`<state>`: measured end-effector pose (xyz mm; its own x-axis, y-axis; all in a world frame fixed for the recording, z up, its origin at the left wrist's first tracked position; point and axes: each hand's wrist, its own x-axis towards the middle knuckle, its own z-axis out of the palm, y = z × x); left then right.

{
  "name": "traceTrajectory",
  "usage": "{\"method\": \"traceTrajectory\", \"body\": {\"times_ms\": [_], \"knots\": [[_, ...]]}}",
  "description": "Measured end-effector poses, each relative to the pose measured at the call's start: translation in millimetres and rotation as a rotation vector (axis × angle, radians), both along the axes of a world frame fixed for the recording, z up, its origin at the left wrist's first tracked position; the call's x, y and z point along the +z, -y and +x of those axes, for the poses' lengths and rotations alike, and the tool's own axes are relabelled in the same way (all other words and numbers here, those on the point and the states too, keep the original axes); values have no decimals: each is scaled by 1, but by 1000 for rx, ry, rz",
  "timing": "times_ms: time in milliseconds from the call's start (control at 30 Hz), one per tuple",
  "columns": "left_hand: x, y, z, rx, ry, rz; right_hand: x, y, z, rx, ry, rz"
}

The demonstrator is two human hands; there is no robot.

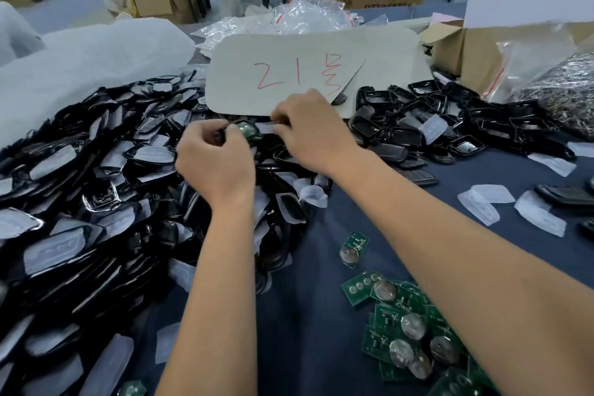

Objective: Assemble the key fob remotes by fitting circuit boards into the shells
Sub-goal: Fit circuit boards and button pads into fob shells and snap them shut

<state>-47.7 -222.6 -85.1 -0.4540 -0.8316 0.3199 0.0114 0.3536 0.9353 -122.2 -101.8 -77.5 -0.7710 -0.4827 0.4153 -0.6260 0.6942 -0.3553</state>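
**Both hands work a shell and board above the pile**

At the far right an open cardboard box (482, 55) holds a clear plastic bag (559, 80) packed with small dark metallic parts; what those parts are is too fine to tell. Farther back, a heap of empty clear zip bags (299, 19) lies behind a grey card (308, 71) marked in red.

The left hand (215, 161) has its fingers curled tightly, pinching a small black key fob shell (221, 135) at the fingertips. A green circuit board (247, 130) shows between the two hands, just beside the left thumb and touching the shell. The right hand (311, 132) has its fingers bent and closed on a pale, translucent piece (265, 127) at the board's right edge; whether that piece is a button pad or a wrapper is blurred. How far the board is seated in the shell is hidden by the fingers.

The held shell is glossy black and mostly covered by the left fingers. It hangs over a large pile of black shells (96, 196) with whitish pads that fills the left of the blue-clothed table (321, 315). A smaller pile of shell halves (450, 119) lies at the right, far side. Near right, loose green circuit boards (401, 331) with round silver coin cells lie heaped on the cloth, one board (353, 247) apart from the rest.
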Motion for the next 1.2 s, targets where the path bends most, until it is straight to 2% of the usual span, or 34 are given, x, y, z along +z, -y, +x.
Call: {"method": "traceTrajectory", "body": {"times_ms": [133, 233, 367, 600, 700, 767, 900, 1200], "knots": [[-2, 18, -1, 19, -52, 255, -2, 19, -14, 13, 107, 265], [-1, 19, -2, 3, -62, 311, -4, 10, -13, -23, 134, 281], [0, 14, -2, -22, -50, 323, 0, -2, -11, -86, 121, 219], [-1, 11, -3, -35, -37, 347, 6, 0, -12, -108, 109, 259], [0, 11, -2, -13, -56, 353, 6, 1, -13, -120, 27, 303], [1, 11, -2, 16, -73, 343, 6, 7, -14, -57, -36, 344], [1, 12, -2, 33, -98, 355, 5, 28, -14, 110, 16, 422], [1, 15, 0, 34, -112, 379, 2, 40, -25, -51, 29, 458]]}}
